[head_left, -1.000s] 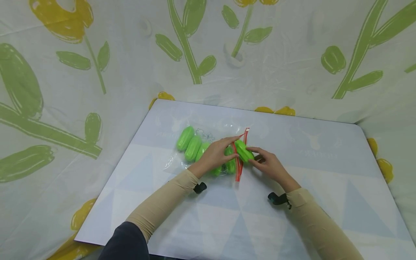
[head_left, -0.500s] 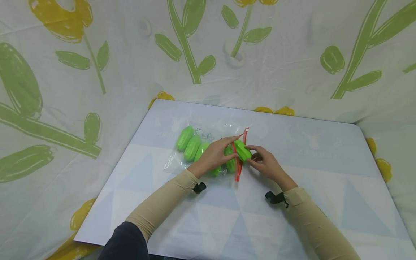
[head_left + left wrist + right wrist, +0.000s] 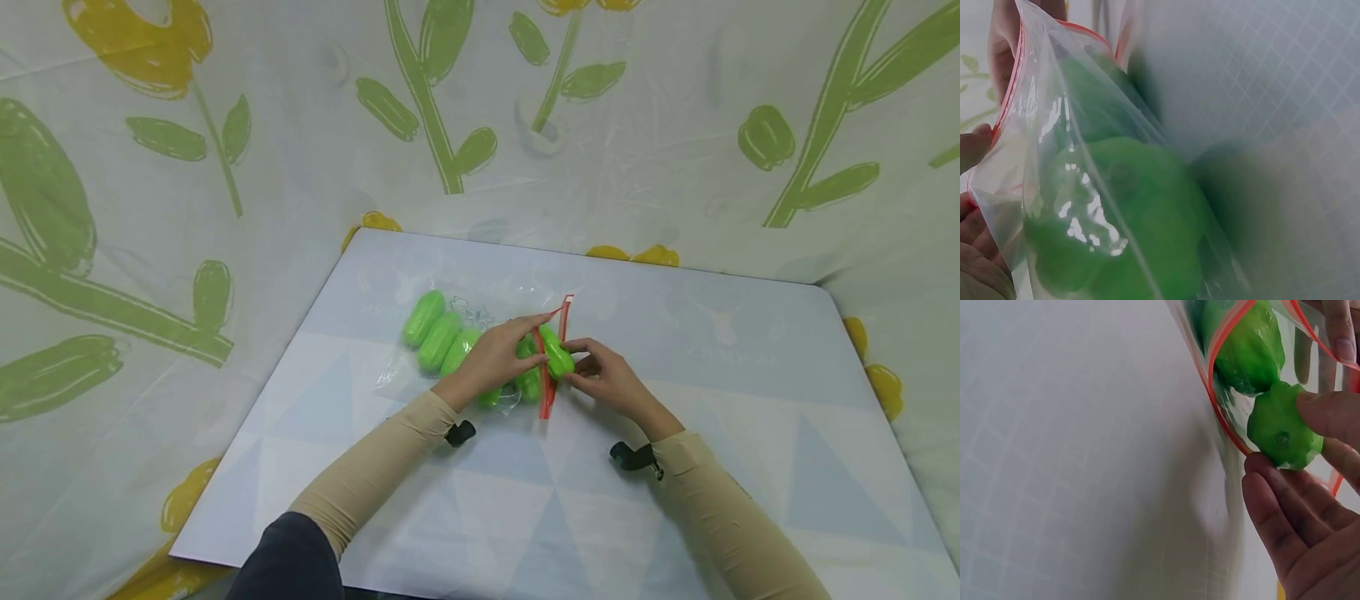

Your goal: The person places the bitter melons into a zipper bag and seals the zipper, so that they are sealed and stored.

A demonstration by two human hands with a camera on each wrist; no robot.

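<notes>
**A:** The green toy vegetable [image 3: 557,353] at the bag's mouth: where exactly is it, and who has it?

**B:** It sits right at the red zip edge [image 3: 547,387] of the clear plastic bag [image 3: 450,367], near the middle of the counter [image 3: 750,467]. The right hand [image 3: 611,379] holds it. In the right wrist view the thumb and fingers [image 3: 1329,412] are curled round its blunt end, so that grip is narrow and closed on the piece, which is partly past the red rim.

**A:** And the left hand?

**B:** The left hand [image 3: 498,358] lies over the bag and pinches the upper lip of the opening. In the head view its fingertips reach the red strip just left of the vegetable. The left wrist view shows a finger against the red edge and the film held apart from the counter, so the mouth gapes.

**A:** What is already in the bag?

**B:** Several more green pieces [image 3: 438,337], lying side by side in a row towards the left end. From the left wrist they show as a blurred green mass [image 3: 1122,219] behind glossy plastic. I cannot count them surely.

**A:** Anything round about?

**B:** A pale sheet printed with green stems and yellow flowers [image 3: 450,100] hangs behind and beside the counter. Both forearms wear beige sleeves [image 3: 375,467].
</notes>
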